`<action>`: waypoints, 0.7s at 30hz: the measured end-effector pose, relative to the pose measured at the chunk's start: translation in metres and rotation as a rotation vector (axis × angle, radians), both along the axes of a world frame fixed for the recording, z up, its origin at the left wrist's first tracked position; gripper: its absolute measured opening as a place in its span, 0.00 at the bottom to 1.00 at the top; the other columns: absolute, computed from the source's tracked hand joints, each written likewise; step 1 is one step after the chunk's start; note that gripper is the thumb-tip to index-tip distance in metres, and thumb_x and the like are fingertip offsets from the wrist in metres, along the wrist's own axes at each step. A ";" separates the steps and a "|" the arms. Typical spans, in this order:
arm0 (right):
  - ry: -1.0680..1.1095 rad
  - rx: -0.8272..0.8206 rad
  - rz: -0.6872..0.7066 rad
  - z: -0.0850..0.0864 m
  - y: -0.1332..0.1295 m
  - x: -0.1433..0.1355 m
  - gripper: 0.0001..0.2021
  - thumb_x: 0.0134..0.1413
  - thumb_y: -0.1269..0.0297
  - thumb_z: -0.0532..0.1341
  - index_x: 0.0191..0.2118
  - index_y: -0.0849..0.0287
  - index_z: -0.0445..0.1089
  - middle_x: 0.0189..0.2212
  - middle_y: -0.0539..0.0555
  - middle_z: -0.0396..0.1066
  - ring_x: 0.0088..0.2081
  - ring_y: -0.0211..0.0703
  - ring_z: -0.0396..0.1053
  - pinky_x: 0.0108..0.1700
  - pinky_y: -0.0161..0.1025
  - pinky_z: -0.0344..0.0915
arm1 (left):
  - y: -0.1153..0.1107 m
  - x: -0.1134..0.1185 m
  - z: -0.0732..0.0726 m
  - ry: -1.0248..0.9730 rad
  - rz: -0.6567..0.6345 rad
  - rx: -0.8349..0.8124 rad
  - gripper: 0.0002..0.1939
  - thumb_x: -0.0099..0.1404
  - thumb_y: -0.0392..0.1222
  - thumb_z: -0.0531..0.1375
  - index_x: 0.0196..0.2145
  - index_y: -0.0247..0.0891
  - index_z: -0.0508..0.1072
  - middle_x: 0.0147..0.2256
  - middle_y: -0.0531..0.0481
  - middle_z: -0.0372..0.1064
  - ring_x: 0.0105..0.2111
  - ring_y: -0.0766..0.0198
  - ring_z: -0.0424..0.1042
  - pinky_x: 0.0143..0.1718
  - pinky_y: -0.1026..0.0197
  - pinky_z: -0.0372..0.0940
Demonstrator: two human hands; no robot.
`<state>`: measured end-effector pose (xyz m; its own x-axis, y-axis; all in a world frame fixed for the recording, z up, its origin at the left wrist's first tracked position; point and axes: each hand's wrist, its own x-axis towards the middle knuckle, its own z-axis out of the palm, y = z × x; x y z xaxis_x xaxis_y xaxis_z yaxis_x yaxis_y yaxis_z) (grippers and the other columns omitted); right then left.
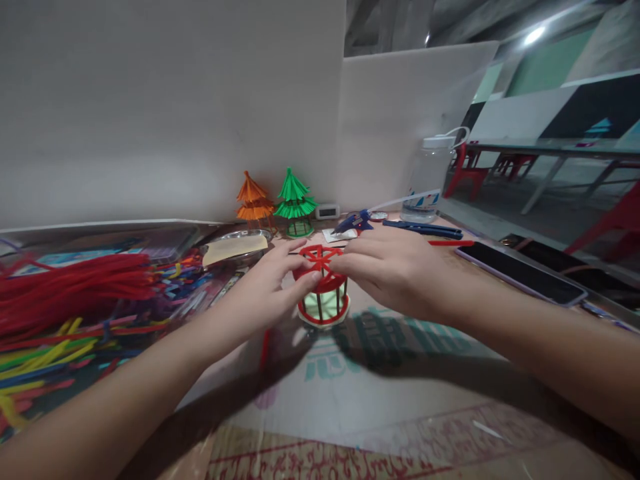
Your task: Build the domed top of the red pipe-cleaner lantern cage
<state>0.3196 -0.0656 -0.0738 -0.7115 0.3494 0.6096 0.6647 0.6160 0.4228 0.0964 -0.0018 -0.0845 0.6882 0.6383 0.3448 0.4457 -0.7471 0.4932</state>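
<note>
In the middle of the table stands a small round frame (pixel 331 284), seemingly of pipe cleaners. It has a red spoked ring on top, thin dark posts and a red-edged pale base. My left hand (pixel 277 275) grips the top ring from the left, thumb at the front and fingers bent at the back. From the right, the fingers of my right hand (pixel 395 268) close on the same ring; their tips partly hide its edge. The frame stands upright on the tabletop between both hands.
Behind stand an orange tiered tree-like model (pixel 253 200) and a green one (pixel 295 203). A blue glue gun (pixel 354 222), pliers (pixel 425 231), a water bottle (pixel 424 180) and a phone (pixel 523 272) lie right of centre. Red pipe cleaners (pixel 75 290) heap at left, beside a metal dish (pixel 245 235).
</note>
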 end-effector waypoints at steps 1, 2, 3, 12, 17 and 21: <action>0.035 -0.042 0.014 0.000 0.003 0.002 0.13 0.69 0.73 0.53 0.39 0.63 0.76 0.32 0.57 0.77 0.33 0.43 0.71 0.35 0.40 0.61 | 0.000 0.000 -0.001 0.002 0.004 -0.006 0.20 0.70 0.57 0.54 0.39 0.41 0.79 0.66 0.44 0.62 0.68 0.48 0.57 0.69 0.41 0.51; 0.073 -0.086 0.027 0.001 0.005 0.004 0.13 0.69 0.73 0.54 0.39 0.62 0.76 0.33 0.57 0.77 0.34 0.43 0.71 0.35 0.39 0.62 | 0.000 0.000 -0.001 0.001 0.007 -0.011 0.20 0.70 0.58 0.54 0.39 0.41 0.79 0.66 0.44 0.61 0.68 0.48 0.57 0.69 0.41 0.51; 0.114 -0.135 0.042 0.001 0.008 0.006 0.13 0.69 0.72 0.54 0.40 0.61 0.76 0.35 0.57 0.78 0.35 0.42 0.72 0.35 0.39 0.62 | 0.001 0.001 -0.002 -0.005 0.011 -0.015 0.20 0.70 0.58 0.54 0.38 0.41 0.79 0.66 0.44 0.61 0.68 0.48 0.58 0.69 0.41 0.51; 0.427 -0.462 0.170 -0.003 0.023 0.015 0.07 0.65 0.73 0.58 0.39 0.60 0.74 0.35 0.55 0.75 0.36 0.39 0.72 0.37 0.35 0.67 | 0.000 0.002 -0.002 -0.018 0.004 -0.037 0.19 0.71 0.56 0.55 0.38 0.41 0.79 0.65 0.45 0.64 0.67 0.48 0.59 0.68 0.41 0.53; 0.353 -0.463 0.120 -0.004 0.024 0.017 0.07 0.62 0.75 0.58 0.37 0.62 0.74 0.35 0.56 0.74 0.35 0.38 0.70 0.35 0.34 0.64 | 0.002 -0.001 -0.003 -0.017 0.007 -0.046 0.18 0.70 0.56 0.55 0.37 0.42 0.79 0.64 0.45 0.64 0.67 0.49 0.59 0.69 0.40 0.53; 0.336 -0.487 0.106 -0.006 0.025 0.018 0.08 0.60 0.77 0.58 0.37 0.61 0.74 0.35 0.55 0.74 0.34 0.38 0.70 0.36 0.34 0.63 | 0.005 -0.002 -0.005 -0.010 0.015 -0.047 0.19 0.70 0.57 0.55 0.36 0.42 0.79 0.65 0.44 0.63 0.67 0.47 0.58 0.69 0.38 0.51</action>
